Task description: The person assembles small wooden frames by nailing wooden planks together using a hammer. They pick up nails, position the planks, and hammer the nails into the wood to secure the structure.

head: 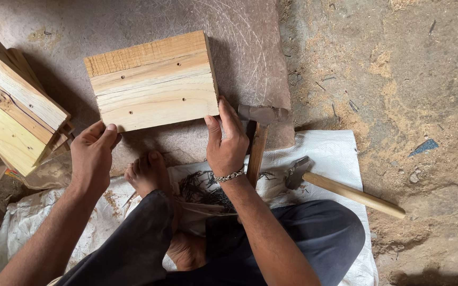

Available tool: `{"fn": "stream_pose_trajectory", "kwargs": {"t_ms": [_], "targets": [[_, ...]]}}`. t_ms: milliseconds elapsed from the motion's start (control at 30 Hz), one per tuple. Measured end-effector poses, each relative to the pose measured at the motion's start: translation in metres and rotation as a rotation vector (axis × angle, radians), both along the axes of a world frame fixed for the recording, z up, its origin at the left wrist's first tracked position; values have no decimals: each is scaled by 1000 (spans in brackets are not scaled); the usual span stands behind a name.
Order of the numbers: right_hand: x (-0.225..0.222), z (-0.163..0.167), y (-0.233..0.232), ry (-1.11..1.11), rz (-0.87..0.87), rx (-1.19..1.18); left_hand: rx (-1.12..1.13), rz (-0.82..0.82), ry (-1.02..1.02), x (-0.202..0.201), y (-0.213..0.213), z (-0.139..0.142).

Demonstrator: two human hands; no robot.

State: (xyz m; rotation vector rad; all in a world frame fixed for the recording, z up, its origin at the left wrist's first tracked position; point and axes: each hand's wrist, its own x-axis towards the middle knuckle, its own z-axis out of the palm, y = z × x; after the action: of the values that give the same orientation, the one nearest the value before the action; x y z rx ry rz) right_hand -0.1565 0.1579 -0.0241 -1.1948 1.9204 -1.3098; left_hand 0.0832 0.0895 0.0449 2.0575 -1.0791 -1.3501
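A rectangular wooden panel (pixel 155 79) lies flat on a worn grey-pink stone slab (pixel 239 32) on the ground, directly ahead of the seated person. It is made of boards joined edge to edge: the far strip is darker, yellow-brown and rough-sawn, while the nearer boards are pale, smooth and streaked with fine grain. A few small dark nail holes dot its face.

The left hand (pixel 92 154) rests at the panel's near left corner, its fingers curled loosely with the thumb touching the edge. The right hand (pixel 226 143) presses against the near right corner, its fingers extended and open along the side edge; a metal chain bracelet (pixel 229 176) circles the wrist. Neither hand is closed around anything.

Just beside the right hand stands a hammer (pixel 258 135) with a rusty iron head and a wooden handle. A second hammer (pixel 340 188) with a long pale handle lies on a white woven sack (pixel 335 148). A tangle of thin dark nails (pixel 200 188) sits on the sack beside a bare foot (pixel 147 172). To the left, a stack of pale planks (pixel 11 106) leans at an angle. Sawdust (pixel 398 79) covers the earthen ground on the right.
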Motion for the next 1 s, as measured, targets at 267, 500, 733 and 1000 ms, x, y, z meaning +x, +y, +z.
{"fn": "stream_pose_trajectory", "kwargs": {"t_ms": [267,500,733,1000], "targets": [[1,-1,0,-25,-10,7,13,-34,-20,-3,3,4],[-1,3,-1,-2,1,-1,-17,-60,27,0,4,0],[-13,24,10,-129,37,41,-536,-308,-329,-15,49,5],[-34,40,56,-98,-36,8,-58,-1801,-142,-80,102,-79]]}}
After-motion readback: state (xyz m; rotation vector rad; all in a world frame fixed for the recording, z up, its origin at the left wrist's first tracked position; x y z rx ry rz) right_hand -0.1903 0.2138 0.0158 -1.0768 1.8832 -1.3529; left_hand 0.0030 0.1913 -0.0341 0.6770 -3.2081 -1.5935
